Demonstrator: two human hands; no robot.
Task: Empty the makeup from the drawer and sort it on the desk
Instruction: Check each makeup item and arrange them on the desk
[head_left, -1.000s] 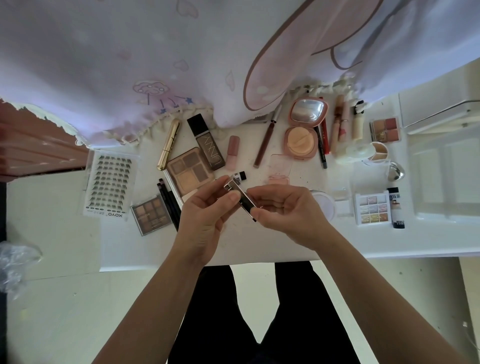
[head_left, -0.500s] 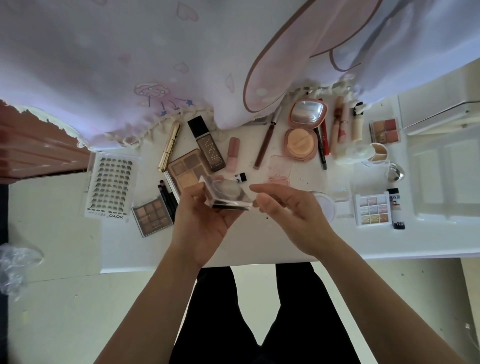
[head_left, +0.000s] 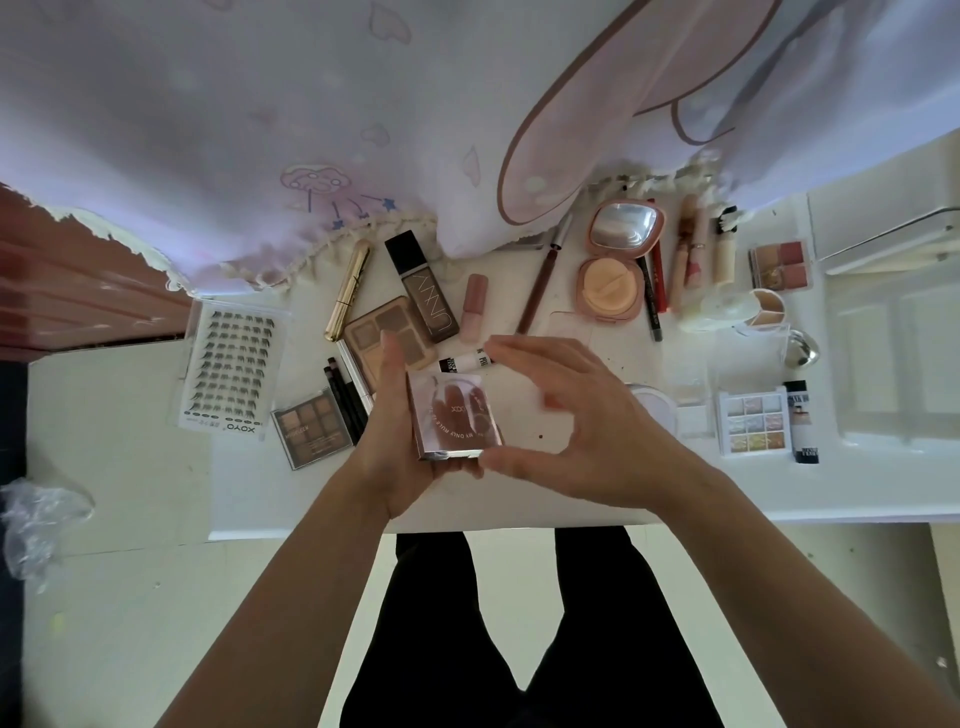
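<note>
Currently logging from the head view only. Noted left hand (head_left: 387, 447) gripping a square compact (head_left: 454, 418) with a clear lid, thumb laid along its left edge, fingers curled beneath and seen through the lid. Found the compact held up in that hand over the near half of the white desk (head_left: 519, 499), not resting on it. Noted right hand (head_left: 576, 421) just beside the compact's right edge, unclenched, fingers arched in a loose C and holding nothing; cannot confirm thumb-tip contact with the near right corner owing to motion blur. Logged, laid out on the desk beyond the hands, left to right: XOYO lash tray (head_left: 228, 374); brown eyeshadow palette (head_left: 311, 428) just beside black pencils (head_left: 340, 400); gold tube (head_left: 349, 291); four-pan contour palette (head_left: 389, 335), partly hidden by the left thumb; dark UNNY bottle (head_left: 423, 288); pink lip gloss tube (head_left: 474, 306); brown liner pencil (head_left: 543, 280); open pink powder compact (head_left: 608, 288), mirror lid tipped back. Farther right, well apart from the hands: blush palette (head_left: 779, 265) and nine-pan glitter palette (head_left: 751, 421). Recorded a pale printed curtain (head_left: 260, 104) draped over the desk's far edge.
</note>
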